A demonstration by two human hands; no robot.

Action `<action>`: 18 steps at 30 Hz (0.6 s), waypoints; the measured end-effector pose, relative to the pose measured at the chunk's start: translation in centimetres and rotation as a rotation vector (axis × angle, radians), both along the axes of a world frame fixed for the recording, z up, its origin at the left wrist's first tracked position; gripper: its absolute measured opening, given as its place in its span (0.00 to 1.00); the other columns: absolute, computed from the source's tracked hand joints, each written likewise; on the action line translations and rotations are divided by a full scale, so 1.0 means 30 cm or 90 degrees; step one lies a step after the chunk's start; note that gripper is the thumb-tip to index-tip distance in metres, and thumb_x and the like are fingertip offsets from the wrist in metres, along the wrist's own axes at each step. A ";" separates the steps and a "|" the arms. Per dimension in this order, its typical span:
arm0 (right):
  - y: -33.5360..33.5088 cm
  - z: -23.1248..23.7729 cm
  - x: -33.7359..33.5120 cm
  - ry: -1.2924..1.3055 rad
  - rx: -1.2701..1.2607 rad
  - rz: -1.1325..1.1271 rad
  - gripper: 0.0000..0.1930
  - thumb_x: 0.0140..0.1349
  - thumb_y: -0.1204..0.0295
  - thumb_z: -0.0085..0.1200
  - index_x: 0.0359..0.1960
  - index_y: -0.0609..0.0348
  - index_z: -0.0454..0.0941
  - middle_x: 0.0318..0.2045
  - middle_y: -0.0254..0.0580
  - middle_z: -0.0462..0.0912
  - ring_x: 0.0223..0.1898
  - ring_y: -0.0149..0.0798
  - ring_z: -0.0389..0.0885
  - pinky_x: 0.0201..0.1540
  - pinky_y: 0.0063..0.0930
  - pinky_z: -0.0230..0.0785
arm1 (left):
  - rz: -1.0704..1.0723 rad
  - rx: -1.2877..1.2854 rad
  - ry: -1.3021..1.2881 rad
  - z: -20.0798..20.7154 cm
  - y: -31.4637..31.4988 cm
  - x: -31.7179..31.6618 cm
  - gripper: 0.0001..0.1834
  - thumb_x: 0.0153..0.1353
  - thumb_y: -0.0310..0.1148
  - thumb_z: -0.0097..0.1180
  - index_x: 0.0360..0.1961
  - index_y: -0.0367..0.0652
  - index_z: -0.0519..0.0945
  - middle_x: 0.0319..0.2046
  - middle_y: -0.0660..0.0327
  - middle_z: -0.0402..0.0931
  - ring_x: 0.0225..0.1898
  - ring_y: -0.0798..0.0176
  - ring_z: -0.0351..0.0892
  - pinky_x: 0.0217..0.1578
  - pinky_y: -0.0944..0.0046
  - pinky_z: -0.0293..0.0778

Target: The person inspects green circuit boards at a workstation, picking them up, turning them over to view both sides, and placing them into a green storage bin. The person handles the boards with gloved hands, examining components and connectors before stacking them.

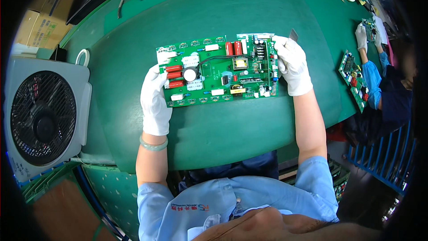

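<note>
Leftward of our left hand (155,102), well apart from its fingers, we have a grey fan (44,125). Those gloved fingers are clamped on the left short edge of a green circuit board (209,73), which reaches away to their right, component side up; we cannot tell if it touches the table (223,129) beneath. Its long axis runs from our left fingers across to our right ones, the right end slightly farther from our body. Just right of the left fingers come three red cylinders (174,75), while a yellow-cored transformer (240,64) sits nearer the right fingers. Our right hand (295,67), also gloved, has its fingers clamped on the opposite short edge, toward the far corner, so neither hand is nearer. Just beyond them shows a dark flat piece (293,35); whether they grip it, we cannot tell.
</note>
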State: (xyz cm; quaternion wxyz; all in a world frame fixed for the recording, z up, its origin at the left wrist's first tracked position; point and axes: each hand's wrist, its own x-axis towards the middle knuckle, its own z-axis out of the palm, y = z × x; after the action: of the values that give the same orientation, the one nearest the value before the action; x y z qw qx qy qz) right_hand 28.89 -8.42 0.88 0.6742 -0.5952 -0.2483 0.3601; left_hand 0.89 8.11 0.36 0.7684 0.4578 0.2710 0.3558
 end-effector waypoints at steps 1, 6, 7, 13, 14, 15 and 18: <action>-0.001 -0.006 0.003 -0.002 0.004 0.002 0.18 0.62 0.63 0.57 0.45 0.66 0.80 0.17 0.28 0.72 0.12 0.19 0.59 0.14 0.17 0.48 | -0.002 0.009 -0.001 0.001 -0.002 0.000 0.19 0.65 0.32 0.47 0.54 0.33 0.70 0.50 0.55 0.74 0.52 0.64 0.74 0.55 0.64 0.68; -0.004 -0.008 0.001 0.009 -0.009 -0.009 0.17 0.63 0.63 0.56 0.45 0.66 0.80 0.17 0.28 0.72 0.13 0.19 0.59 0.15 0.16 0.49 | -0.003 -0.007 0.004 0.018 -0.009 0.005 0.19 0.65 0.32 0.46 0.54 0.33 0.70 0.50 0.55 0.74 0.51 0.64 0.74 0.54 0.64 0.69; -0.004 -0.008 0.001 0.010 -0.009 -0.014 0.17 0.63 0.63 0.56 0.45 0.66 0.80 0.17 0.28 0.72 0.12 0.19 0.59 0.14 0.16 0.49 | -0.008 -0.008 0.001 0.019 -0.009 0.005 0.18 0.65 0.32 0.46 0.54 0.33 0.70 0.50 0.55 0.74 0.51 0.64 0.74 0.54 0.64 0.69; -0.006 0.000 -0.003 -0.017 -0.003 -0.015 0.18 0.63 0.63 0.55 0.46 0.66 0.80 0.17 0.27 0.71 0.13 0.19 0.59 0.14 0.16 0.48 | -0.005 -0.013 -0.007 0.010 -0.008 -0.002 0.19 0.64 0.32 0.50 0.54 0.33 0.70 0.48 0.55 0.75 0.49 0.63 0.75 0.53 0.61 0.71; -0.007 -0.004 0.002 -0.016 -0.004 -0.012 0.18 0.63 0.63 0.55 0.46 0.66 0.79 0.17 0.27 0.71 0.13 0.19 0.59 0.14 0.16 0.48 | -0.004 -0.018 -0.009 0.013 -0.009 0.000 0.19 0.64 0.32 0.51 0.54 0.33 0.70 0.49 0.55 0.75 0.50 0.63 0.75 0.53 0.61 0.71; -0.008 -0.010 0.008 -0.015 -0.005 -0.009 0.18 0.63 0.63 0.55 0.47 0.66 0.79 0.17 0.27 0.71 0.13 0.19 0.59 0.14 0.16 0.47 | -0.002 -0.023 -0.010 0.016 -0.011 0.003 0.20 0.64 0.32 0.51 0.54 0.33 0.70 0.49 0.55 0.75 0.50 0.63 0.75 0.53 0.61 0.71; -0.003 -0.008 0.003 0.015 0.003 -0.016 0.19 0.63 0.63 0.55 0.49 0.65 0.79 0.18 0.26 0.71 0.13 0.18 0.58 0.14 0.16 0.46 | -0.017 -0.034 -0.024 0.008 -0.009 0.002 0.20 0.63 0.32 0.52 0.55 0.33 0.70 0.49 0.55 0.75 0.51 0.62 0.74 0.54 0.61 0.71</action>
State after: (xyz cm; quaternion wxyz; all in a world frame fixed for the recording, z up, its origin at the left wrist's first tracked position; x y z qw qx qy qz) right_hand 29.00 -8.52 0.64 0.6829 -0.5925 -0.2333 0.3579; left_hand 0.96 7.83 0.61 0.7900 0.4338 0.2599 0.3466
